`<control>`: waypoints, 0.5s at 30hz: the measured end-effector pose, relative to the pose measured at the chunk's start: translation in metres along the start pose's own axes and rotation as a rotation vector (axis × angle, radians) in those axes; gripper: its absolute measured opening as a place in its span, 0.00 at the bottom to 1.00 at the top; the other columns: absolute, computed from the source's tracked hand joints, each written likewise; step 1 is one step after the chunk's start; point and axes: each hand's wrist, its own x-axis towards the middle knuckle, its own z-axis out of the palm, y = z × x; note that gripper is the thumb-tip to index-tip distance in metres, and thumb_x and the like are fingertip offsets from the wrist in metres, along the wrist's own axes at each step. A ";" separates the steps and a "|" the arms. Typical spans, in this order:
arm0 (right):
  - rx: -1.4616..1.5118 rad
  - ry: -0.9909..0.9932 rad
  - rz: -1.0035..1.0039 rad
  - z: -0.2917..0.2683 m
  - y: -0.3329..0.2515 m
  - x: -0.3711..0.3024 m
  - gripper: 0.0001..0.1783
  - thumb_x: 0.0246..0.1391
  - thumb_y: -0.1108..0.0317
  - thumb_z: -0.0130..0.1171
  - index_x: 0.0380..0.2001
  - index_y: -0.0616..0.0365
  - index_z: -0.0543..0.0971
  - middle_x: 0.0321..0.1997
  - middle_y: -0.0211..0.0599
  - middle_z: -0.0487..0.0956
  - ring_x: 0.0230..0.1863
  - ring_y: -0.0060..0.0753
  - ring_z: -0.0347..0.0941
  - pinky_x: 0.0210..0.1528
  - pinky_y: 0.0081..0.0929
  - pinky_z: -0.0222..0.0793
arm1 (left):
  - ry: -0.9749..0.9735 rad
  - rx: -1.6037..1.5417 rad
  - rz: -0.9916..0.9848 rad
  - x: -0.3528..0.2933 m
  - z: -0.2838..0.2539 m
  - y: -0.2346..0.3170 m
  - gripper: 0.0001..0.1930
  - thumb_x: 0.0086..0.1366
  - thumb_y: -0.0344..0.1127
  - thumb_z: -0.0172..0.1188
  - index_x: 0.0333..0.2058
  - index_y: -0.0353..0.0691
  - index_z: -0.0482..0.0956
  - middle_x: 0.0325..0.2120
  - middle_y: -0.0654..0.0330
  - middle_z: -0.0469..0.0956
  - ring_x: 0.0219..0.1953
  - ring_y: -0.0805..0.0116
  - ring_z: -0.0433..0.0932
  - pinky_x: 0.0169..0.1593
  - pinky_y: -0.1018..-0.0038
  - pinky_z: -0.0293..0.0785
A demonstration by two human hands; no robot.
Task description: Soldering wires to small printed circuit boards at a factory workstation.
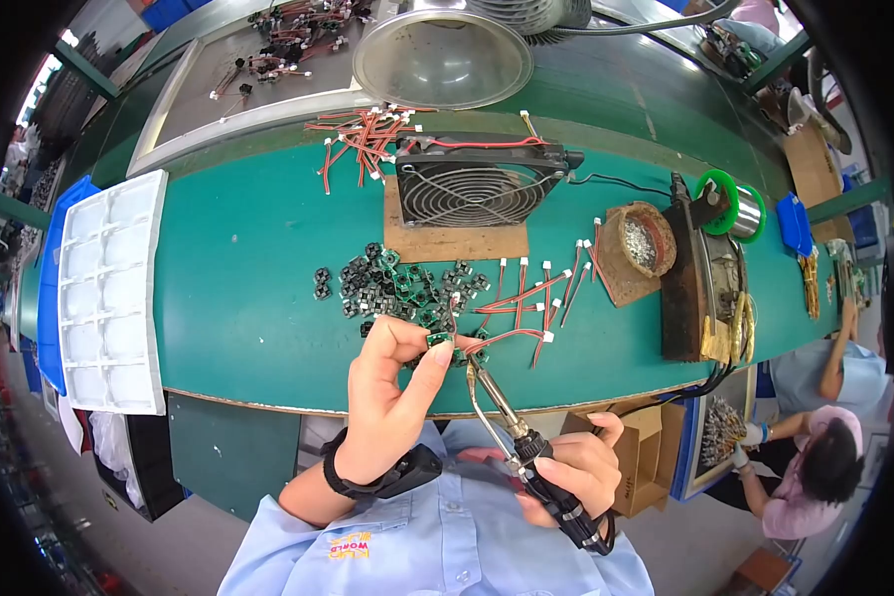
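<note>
My left hand (392, 382) pinches a small green circuit board (438, 340) between thumb and fingertips, just above the table's near edge. My right hand (578, 475) is wrapped round the black handle of a soldering iron (498, 393), with a thin feed tube running beside its barrel. The iron's tip meets the spot just right of the board, by the end of a red-and-black wire lead (515, 339) with a white connector. Whether tip and board touch, I cannot tell. Beyond my left fingers lies a heap of small black parts with green boards (397, 283).
A fan (477, 189) stands on a wooden board (457, 243). More wire leads (368, 139) lie behind it. To the right are a round dish (641, 241), a metal stand (687, 288) and a solder spool (745, 211). White trays (112, 293) sit left; people work at right.
</note>
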 end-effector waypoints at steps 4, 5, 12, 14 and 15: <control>-0.010 -0.014 0.009 0.000 0.001 0.000 0.25 0.27 0.65 0.72 0.37 0.48 0.79 0.26 0.27 0.77 0.27 0.27 0.74 0.51 0.36 0.54 | 0.007 0.027 0.015 0.000 0.000 -0.001 0.07 0.63 0.25 0.51 0.32 0.36 0.60 0.30 0.52 0.80 0.30 0.81 0.73 0.32 0.83 0.66; -0.009 -0.016 0.008 0.001 0.001 0.000 0.25 0.27 0.65 0.72 0.37 0.48 0.79 0.26 0.27 0.77 0.27 0.27 0.74 0.51 0.36 0.54 | 0.010 0.026 0.015 -0.001 0.001 -0.002 0.07 0.63 0.25 0.51 0.32 0.36 0.60 0.30 0.52 0.80 0.30 0.81 0.73 0.32 0.83 0.66; -0.014 -0.003 -0.001 0.002 0.002 0.001 0.25 0.28 0.65 0.71 0.37 0.49 0.78 0.24 0.27 0.75 0.26 0.27 0.74 0.50 0.36 0.55 | 0.040 0.120 0.053 -0.003 -0.001 -0.006 0.07 0.61 0.24 0.53 0.32 0.35 0.62 0.30 0.54 0.80 0.27 0.80 0.72 0.32 0.82 0.67; -0.008 0.005 -0.001 0.002 0.002 0.000 0.24 0.28 0.65 0.71 0.37 0.49 0.78 0.24 0.27 0.75 0.26 0.27 0.74 0.50 0.36 0.55 | 0.040 0.144 0.071 -0.004 0.000 -0.005 0.07 0.61 0.24 0.53 0.32 0.35 0.63 0.30 0.55 0.80 0.27 0.79 0.72 0.33 0.82 0.67; -0.002 0.014 -0.001 0.002 0.002 -0.001 0.24 0.28 0.65 0.71 0.37 0.49 0.78 0.24 0.27 0.75 0.26 0.27 0.74 0.49 0.36 0.55 | 0.040 0.168 0.089 -0.004 0.001 -0.005 0.07 0.61 0.24 0.54 0.32 0.34 0.63 0.30 0.55 0.80 0.27 0.78 0.72 0.33 0.82 0.67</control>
